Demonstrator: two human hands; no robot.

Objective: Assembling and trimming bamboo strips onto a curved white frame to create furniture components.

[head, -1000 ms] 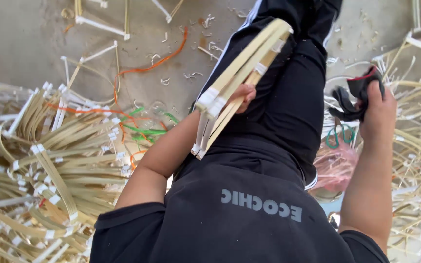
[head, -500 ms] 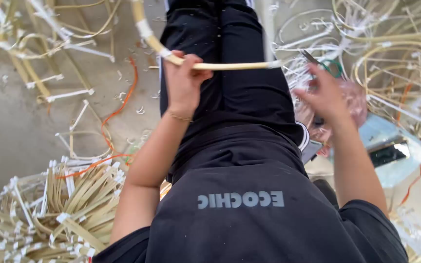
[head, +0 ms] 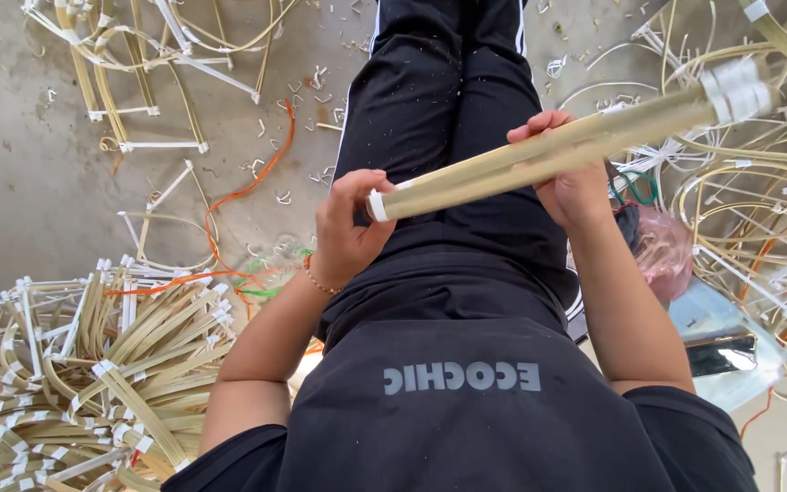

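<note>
Over the lap, above black trousers (head: 448, 118), both hands hold one bundle of pale yellow flat strips bound with white tape at both ends (head: 548, 155). Bundle lies slanted, near end low at centre, far end raised toward upper right, blurred there.

Left hand (head: 346, 228) closed around the near taped end, thumb over the top, fingers curled beneath. Thin beaded bracelet (head: 318, 279) on that wrist. Right hand (head: 571, 178) closed around the bundle further along, fingers wrapped over the top edge, palm beneath. Both grips firm on the bundle; neither hand touches anything else.

Person seated on grey concrete floor (head: 29, 173), wearing a black shirt with pale lettering (head: 466, 410).

Lower left, beside the left arm: large heap of similar taped pale strip bundles (head: 75, 374), bent and overlapping. Upper left: looser bent strip frames with white tape joints (head: 138, 64) spread on the floor. An orange cord (head: 257, 182) trails from near the trousers down toward the heap, a green cord (head: 261, 290) near its lower end. Small white tape scraps (head: 307, 87) scattered around.

Right side: tangle of curved pale strips and white loops (head: 749, 210). Just beneath the right forearm, a pink plastic bag (head: 662, 251), with green-handled object (head: 638, 187) partly hidden behind the hand. A pale blue sheet (head: 730, 337) lies lower right, near the elbow.
</note>
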